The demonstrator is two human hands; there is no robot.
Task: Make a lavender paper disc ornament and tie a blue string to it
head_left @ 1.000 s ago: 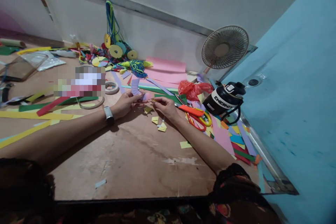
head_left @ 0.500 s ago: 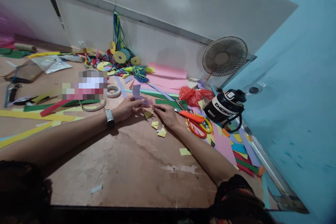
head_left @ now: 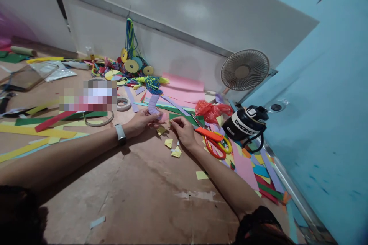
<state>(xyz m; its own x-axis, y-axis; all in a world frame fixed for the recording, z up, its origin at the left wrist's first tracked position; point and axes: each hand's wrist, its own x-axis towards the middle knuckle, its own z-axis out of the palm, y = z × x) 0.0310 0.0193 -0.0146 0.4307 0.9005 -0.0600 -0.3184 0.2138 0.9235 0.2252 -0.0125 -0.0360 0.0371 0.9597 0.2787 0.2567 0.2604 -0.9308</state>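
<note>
Hands at the middle of a cluttered desk (head_left: 149,183). Left hand (head_left: 142,121), a watch on its wrist, pinches the lower end of a lilac strip (head_left: 153,104), which curls upward and away from the fingers. Right hand (head_left: 184,130) lies just beside it, thumb and forefinger closed near the strip's base; what they grip, if anything, is too small to tell. Yellow scraps (head_left: 171,147) lie on the desk below and between the hands. Scissors (head_left: 214,142) with orange handles rest just right of the right hand, a black bottle (head_left: 244,124) beyond them, a small fan (head_left: 245,69) behind.

Strip: judged light, thin and limp; it bends under its own weight and would crease or tear if squeezed hard. Best held at an end or along an edge, between fingertip pads, with light pressure.
</note>
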